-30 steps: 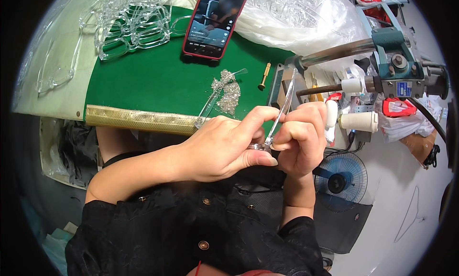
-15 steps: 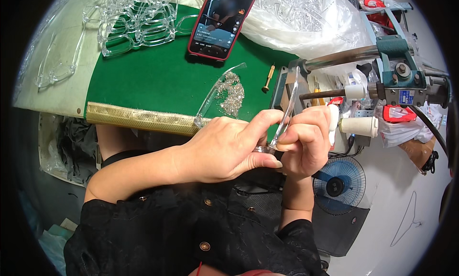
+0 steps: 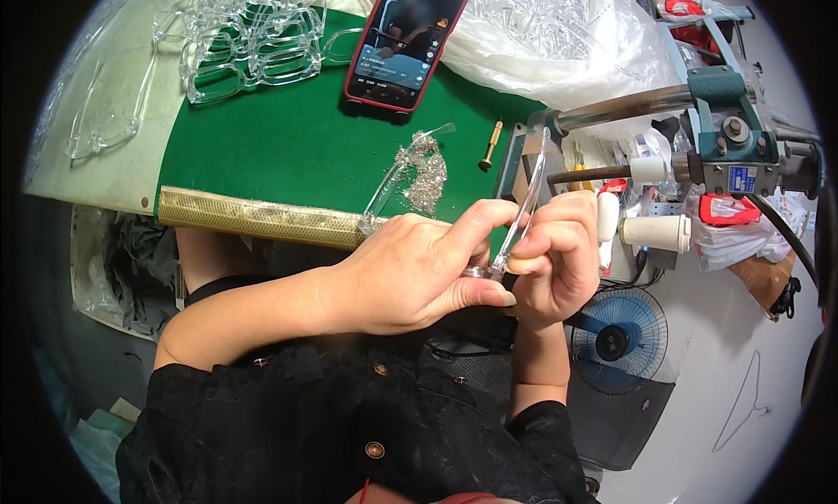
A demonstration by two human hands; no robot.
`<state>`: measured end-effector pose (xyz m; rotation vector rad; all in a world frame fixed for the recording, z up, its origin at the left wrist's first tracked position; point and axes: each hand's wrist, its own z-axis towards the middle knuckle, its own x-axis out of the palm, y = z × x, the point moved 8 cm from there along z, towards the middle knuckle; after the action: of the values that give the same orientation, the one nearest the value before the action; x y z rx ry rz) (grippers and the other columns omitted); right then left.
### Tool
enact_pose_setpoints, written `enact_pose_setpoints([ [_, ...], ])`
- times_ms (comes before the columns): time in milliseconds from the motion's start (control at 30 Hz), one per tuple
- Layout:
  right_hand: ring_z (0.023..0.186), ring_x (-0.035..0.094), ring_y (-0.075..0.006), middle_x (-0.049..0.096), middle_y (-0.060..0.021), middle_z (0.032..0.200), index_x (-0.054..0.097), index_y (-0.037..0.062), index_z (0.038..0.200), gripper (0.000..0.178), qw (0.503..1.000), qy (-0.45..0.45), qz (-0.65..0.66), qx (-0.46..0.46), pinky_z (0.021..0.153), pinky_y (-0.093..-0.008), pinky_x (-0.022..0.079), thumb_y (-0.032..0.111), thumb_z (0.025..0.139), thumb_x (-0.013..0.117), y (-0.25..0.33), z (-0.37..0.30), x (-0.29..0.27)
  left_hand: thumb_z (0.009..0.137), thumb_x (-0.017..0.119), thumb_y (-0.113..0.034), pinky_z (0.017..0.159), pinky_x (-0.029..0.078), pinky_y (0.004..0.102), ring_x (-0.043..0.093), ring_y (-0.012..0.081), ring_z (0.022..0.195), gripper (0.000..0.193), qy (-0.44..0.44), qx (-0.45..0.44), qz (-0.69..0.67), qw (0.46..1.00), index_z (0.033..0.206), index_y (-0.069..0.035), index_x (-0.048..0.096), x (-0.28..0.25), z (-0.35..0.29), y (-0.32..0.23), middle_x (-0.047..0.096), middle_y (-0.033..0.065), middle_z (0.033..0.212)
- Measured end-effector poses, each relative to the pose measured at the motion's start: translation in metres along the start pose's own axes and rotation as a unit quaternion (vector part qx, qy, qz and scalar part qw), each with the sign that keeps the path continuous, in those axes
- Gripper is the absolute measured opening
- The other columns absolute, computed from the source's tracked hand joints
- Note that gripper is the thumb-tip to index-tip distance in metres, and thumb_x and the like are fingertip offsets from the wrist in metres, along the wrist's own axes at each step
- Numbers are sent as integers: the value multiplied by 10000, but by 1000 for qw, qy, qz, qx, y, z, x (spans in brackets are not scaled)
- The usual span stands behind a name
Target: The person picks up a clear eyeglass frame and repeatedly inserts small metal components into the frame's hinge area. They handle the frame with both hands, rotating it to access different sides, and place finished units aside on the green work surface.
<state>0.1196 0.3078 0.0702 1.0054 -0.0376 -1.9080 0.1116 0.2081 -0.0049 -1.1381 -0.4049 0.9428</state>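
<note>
One clear glasses frame (image 3: 531, 194): between both hands, just off the near edge of the bench; front mostly hidden by fingers.
Left hand (image 3: 406, 267): closed on the frame, thumb below, index finger above, near the hinge.
Right hand (image 3: 560, 258): fingers curled, thumb and index pinching at the same hinge end; can't tell if anything small is in there too.
Temples: one rises between the hands, tip up; the other (image 3: 384, 188) sticks out beyond the left hand, over the mat.
Green mat (image 3: 279, 146): carries a small heap of silvery bits (image 3: 426, 183) by that second temple; brass screwdriver (image 3: 491, 146) to the right of the heap.
Gold strip (image 3: 257, 216): along the mat's near edge, right end by the left hand.
Phone (image 3: 408, 50): red case, screen lit, far side of mat.
Frame stack (image 3: 253, 54): clear, far left.
Plastic bag (image 3: 559, 46): far right, clear pieces inside.
</note>
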Motion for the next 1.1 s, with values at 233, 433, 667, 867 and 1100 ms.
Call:
enact_pose_setpoints([
  [233, 704, 487, -205, 553, -41, 760, 593, 92, 769, 180, 999, -7, 14, 28, 651, -310, 389, 242, 802, 686, -3, -3, 2, 879, 559, -520, 561, 460, 352, 612, 337, 625, 703, 0, -3, 4, 1000, 1314, -19, 328, -3, 2, -1, 596, 132, 711],
  [433, 707, 489, -206, 551, -44, 753, 592, 90, 757, 162, 998, -15, 32, 58, 658, -305, 394, 209, 789, 697, -5, -5, 2, 876, 555, -528, 552, 452, 349, 598, 323, 604, 705, -9, 2, 15, 1000, 1313, -20, 334, -3, 1, -1, 575, 119, 685],
  [667, 709, 490, -205, 550, -49, 752, 590, 91, 751, 159, 999, -15, 16, 44, 662, -304, 398, 206, 787, 694, -2, -5, 2, 874, 563, -523, 549, 444, 352, 584, 321, 591, 706, 2, -3, 2, 1000, 1316, -21, 337, -3, 1, -1, 557, 116, 669],
  [867, 716, 489, -206, 551, -50, 768, 579, 88, 765, 155, 997, -35, 34, 67, 677, -303, 395, 198, 804, 680, -4, -8, 5, 864, 612, -467, 566, 455, 350, 595, 322, 607, 686, -3, -5, 19, 1000, 1320, -33, 339, -5, 1, -1, 571, 112, 685],
  [1100, 713, 478, -194, 551, -43, 766, 569, 87, 755, 166, 996, -48, 57, 55, 668, -297, 383, 193, 808, 686, -4, -9, 4, 878, 610, -447, 616, 482, 336, 651, 321, 692, 682, 13, -18, -56, 998, 1332, -35, 312, -2, 1, 1, 648, 114, 785],
])
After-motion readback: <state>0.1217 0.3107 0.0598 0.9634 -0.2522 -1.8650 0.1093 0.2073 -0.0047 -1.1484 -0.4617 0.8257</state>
